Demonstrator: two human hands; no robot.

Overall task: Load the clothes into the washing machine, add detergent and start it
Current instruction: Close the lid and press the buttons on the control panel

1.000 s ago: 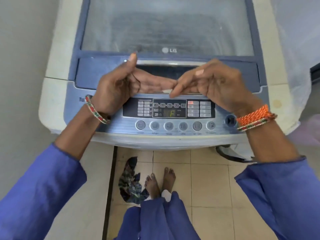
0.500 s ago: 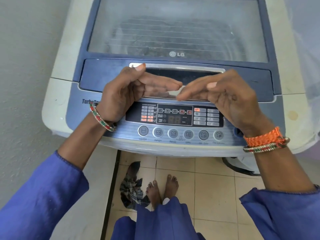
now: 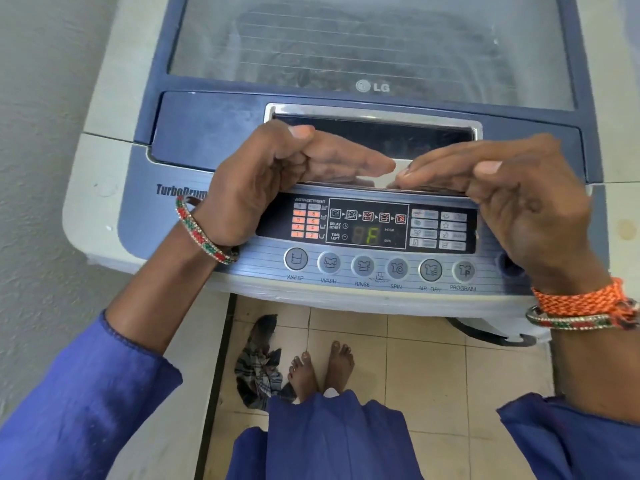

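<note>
A blue and white top-loading washing machine [image 3: 104, 161] fills the view, its glass lid [image 3: 346, 46] down. The control panel [image 3: 367, 225] is lit, with a green F on the display and a row of round buttons [image 3: 363, 266] below it. My left hand [image 3: 263, 181] and my right hand [image 3: 512, 195] hover side by side above the panel, near the lid's handle recess [image 3: 374, 133]. Their fingers are straight, point toward each other and hold nothing. What lies in the drum is blurred behind the glass.
A grey wall [image 3: 41, 98] stands close on the left. On the tiled floor [image 3: 433, 375] below the machine lies a dark checked cloth [image 3: 258, 368] beside my bare feet [image 3: 322, 368]. A dark hose [image 3: 491, 337] runs under the machine's right front.
Both hands have drawn slightly apart and lowered toward the panel. The view has come closer to the machine. The display flickered between F and blank.
</note>
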